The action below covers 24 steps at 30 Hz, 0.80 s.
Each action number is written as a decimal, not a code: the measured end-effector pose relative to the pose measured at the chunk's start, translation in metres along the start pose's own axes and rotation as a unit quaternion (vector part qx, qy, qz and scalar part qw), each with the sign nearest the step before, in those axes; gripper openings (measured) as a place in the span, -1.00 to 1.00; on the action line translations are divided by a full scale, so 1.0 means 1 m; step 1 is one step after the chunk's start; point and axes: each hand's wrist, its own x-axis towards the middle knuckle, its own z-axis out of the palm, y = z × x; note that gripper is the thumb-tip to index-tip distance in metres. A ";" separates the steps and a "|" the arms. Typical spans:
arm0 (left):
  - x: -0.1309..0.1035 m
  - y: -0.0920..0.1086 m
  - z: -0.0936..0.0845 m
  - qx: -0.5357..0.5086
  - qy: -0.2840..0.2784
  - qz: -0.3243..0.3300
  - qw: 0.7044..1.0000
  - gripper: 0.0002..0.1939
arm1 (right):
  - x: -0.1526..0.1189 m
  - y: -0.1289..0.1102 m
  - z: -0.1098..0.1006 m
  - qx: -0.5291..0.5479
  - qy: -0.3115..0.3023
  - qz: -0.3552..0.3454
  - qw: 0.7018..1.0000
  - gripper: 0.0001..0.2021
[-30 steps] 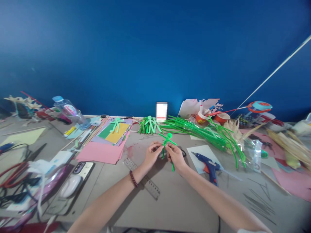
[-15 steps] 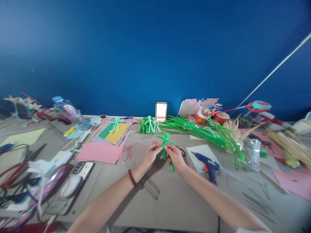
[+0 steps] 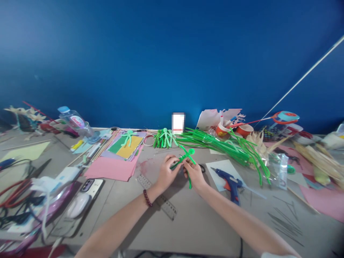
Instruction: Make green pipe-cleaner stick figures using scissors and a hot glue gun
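Observation:
A green pipe-cleaner figure (image 3: 189, 154) with a round coiled head lies tilted to the right between my hands. My left hand (image 3: 168, 171) pinches its lower part, thumb and fingers closed. My right hand (image 3: 195, 175) grips the figure's body from the other side, and a green end hangs down below the fingers. Part of the figure is hidden by my fingertips. Beyond my hands stand several finished-looking pipe-cleaner figures (image 3: 165, 138), bunched near the wall. Another light green figure (image 3: 127, 138) lies on coloured sheets.
Long green pipe cleaners (image 3: 217, 141) lie at the back right. A blue glue gun (image 3: 231, 182) rests on white paper beside my right arm. A clear ruler (image 3: 168, 208) lies under my left wrist. Pink paper (image 3: 110, 169), a phone (image 3: 92, 186) and scissors (image 3: 16, 191) are on the left.
The figure has tipped from upright to leaning right, its head now further right and slightly lower. Both hands stay closed on it, with the fingers shifted slightly.

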 end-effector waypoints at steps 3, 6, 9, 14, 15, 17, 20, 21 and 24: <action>-0.001 -0.004 0.001 0.021 -0.013 0.018 1.000 -0.88 | 0.002 0.003 -0.002 0.003 0.010 0.002 1.000 -0.59; -0.001 -0.008 0.001 0.039 -0.026 0.029 0.998 -0.86 | 0.003 0.005 -0.004 -0.013 0.011 0.000 1.000 -0.61; -0.001 -0.010 0.000 0.034 -0.029 0.028 0.999 -0.84 | 0.002 0.004 -0.004 -0.033 0.010 -0.007 0.999 -0.64; -0.002 -0.004 -0.001 -0.019 -0.023 -0.022 0.999 -0.84 | 0.000 0.001 -0.002 -0.062 0.011 -0.007 0.998 -0.63; -0.003 -0.003 0.000 -0.032 -0.018 -0.035 0.999 -0.84 | -0.001 0.000 -0.002 -0.065 0.010 -0.005 0.998 -0.62; -0.003 -0.002 0.002 -0.061 -0.007 -0.058 0.996 -0.84 | -0.001 -0.001 -0.002 -0.070 0.008 -0.005 0.998 -0.60; -0.001 -0.002 0.004 -0.100 -0.010 -0.087 0.991 -0.80 | -0.002 -0.002 -0.002 -0.075 0.006 0.001 0.997 -0.59; 0.000 -0.001 0.004 -0.113 -0.014 -0.096 0.989 -0.80 | -0.002 -0.002 -0.002 -0.076 0.004 0.005 0.997 -0.59; 0.004 0.001 0.003 -0.151 -0.036 -0.113 0.981 -0.79 | 0.000 -0.002 -0.003 -0.072 -0.010 0.008 0.997 -0.62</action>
